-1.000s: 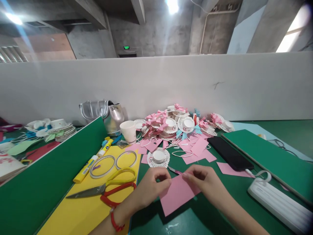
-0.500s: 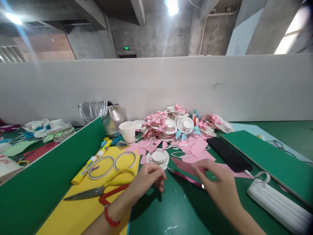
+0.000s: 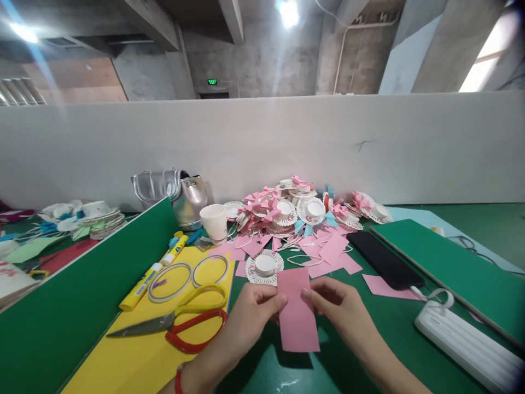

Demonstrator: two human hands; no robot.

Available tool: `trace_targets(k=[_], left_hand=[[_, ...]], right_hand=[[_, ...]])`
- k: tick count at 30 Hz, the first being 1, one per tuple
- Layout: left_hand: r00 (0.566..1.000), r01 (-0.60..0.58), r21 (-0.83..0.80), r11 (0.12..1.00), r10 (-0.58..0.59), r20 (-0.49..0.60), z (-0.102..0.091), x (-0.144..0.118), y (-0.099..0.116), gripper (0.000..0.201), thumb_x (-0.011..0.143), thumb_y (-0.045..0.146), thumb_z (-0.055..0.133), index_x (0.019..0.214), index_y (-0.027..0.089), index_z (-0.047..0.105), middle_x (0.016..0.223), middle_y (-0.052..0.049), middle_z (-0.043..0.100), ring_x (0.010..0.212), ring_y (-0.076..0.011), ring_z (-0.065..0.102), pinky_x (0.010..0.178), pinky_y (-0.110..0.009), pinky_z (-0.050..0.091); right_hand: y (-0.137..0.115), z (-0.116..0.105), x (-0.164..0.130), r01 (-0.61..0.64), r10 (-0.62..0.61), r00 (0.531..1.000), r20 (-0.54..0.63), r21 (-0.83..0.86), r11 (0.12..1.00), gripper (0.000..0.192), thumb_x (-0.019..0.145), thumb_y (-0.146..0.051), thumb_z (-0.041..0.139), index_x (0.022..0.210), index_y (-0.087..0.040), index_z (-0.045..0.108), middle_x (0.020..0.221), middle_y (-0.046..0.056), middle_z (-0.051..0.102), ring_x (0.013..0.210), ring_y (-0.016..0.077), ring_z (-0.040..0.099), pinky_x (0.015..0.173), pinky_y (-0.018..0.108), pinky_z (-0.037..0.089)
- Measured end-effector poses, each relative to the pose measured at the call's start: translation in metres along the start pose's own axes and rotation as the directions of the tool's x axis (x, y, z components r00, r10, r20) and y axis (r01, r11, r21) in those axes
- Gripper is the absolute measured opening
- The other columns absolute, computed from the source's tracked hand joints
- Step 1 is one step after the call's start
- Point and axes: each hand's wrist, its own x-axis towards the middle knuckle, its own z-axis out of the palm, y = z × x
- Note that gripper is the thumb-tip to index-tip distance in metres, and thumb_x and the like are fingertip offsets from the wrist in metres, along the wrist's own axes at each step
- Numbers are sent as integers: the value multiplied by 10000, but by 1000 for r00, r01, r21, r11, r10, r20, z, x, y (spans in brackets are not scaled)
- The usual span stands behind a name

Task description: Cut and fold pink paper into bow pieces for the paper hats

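A pink paper rectangle (image 3: 296, 317) is held upright-long over the green table (image 3: 369, 350), pinched on both sides. My left hand (image 3: 254, 309) grips its left edge and my right hand (image 3: 336, 306) grips its right edge. Just beyond the paper lies a white fringed paper-cup hat (image 3: 264, 266). Scissors with a yellow and a red handle (image 3: 180, 320) lie on a yellow sheet (image 3: 135, 355) to the left of my left hand.
A pile of finished paper hats with pink bows (image 3: 303, 210) sits at the back, with loose pink paper pieces (image 3: 332, 249). A black phone (image 3: 383, 257), white power strip (image 3: 467, 342), paper cup (image 3: 214, 221), glue sticks (image 3: 141, 284), tape rings (image 3: 170, 282) and a silver bag (image 3: 176, 194) surround the spot.
The pink paper lay wide between both hands, then my right hand swung it edge-on alone. Now it stands lengthwise and narrower, with both hands pinching it again.
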Motion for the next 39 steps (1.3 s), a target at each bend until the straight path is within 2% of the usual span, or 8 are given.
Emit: trace_targets(k=[3, 7, 11, 14, 20, 25, 28, 39], left_hand=[[1000, 0, 13, 1000, 1, -27, 4, -3, 5, 317, 669, 250, 555, 392, 157, 432, 436, 62, 346, 459, -82, 323, 475, -208, 292], [996, 49, -106, 993, -57, -69, 6, -4, 8, 186, 649, 285, 612, 566, 119, 617, 569, 6, 542, 550, -107, 441, 536, -216, 347], [984, 71, -141, 987, -93, -153, 7, -5, 8, 192, 630, 298, 648, 609, 108, 659, 617, -23, 611, 570, -117, 477, 542, -218, 373], [980, 58, -154, 986, -86, -180, 9, -7, 9, 182, 626, 293, 657, 608, 112, 668, 642, -33, 640, 584, -121, 491, 553, -217, 388], [972, 23, -155, 988, -58, -227, 11, -9, 9, 165, 617, 248, 668, 517, 118, 651, 560, -3, 610, 534, -97, 457, 514, -192, 371], [977, 31, -184, 982, -69, -202, 10, -8, 7, 152, 613, 267, 678, 600, 115, 688, 622, -29, 645, 576, -117, 491, 564, -216, 397], [977, 30, -184, 983, -67, -201, 9, -8, 7, 156, 610, 269, 679, 575, 117, 682, 596, -21, 632, 564, -114, 482, 558, -214, 390], [971, 71, -131, 989, -99, -219, 10, -8, 9, 217, 590, 311, 677, 502, 117, 636, 526, 12, 549, 520, -98, 423, 511, -204, 347]], right_hand=[[0, 1, -1, -67, 60, 996, 67, 109, 992, 188, 695, -320, 599, 613, -152, 627, 563, 14, 589, 528, 130, 518, 515, 245, 425], [-5, 3, -6, -56, 52, 997, 55, 74, 996, 145, 664, -284, 626, 591, -159, 640, 578, 19, 624, 545, 140, 537, 524, 240, 433], [-12, 5, -8, -25, 23, 999, 34, 31, 999, 146, 648, -291, 629, 581, -162, 641, 581, 18, 645, 553, 148, 562, 514, 223, 447], [-14, 4, -9, -49, 47, 998, 51, 30, 998, 150, 645, -291, 629, 573, -160, 643, 574, 16, 654, 550, 146, 573, 509, 206, 454], [-14, 5, -11, -62, 58, 997, 45, 75, 995, 134, 647, -280, 628, 583, -164, 648, 591, 21, 665, 570, 146, 589, 525, 198, 465], [-16, 5, -11, -65, 61, 997, 55, 83, 994, 123, 662, -269, 619, 610, -165, 659, 614, 32, 673, 595, 151, 601, 538, 199, 467], [-15, 5, -10, -65, 62, 997, 45, 79, 995, 115, 647, -266, 629, 603, -165, 663, 604, 32, 671, 586, 150, 596, 535, 201, 463], [-14, 5, -10, -96, 95, 995, 12, 31, 995, 206, 641, -328, 613, 532, -154, 630, 484, -1, 565, 473, 113, 477, 460, 203, 389]])
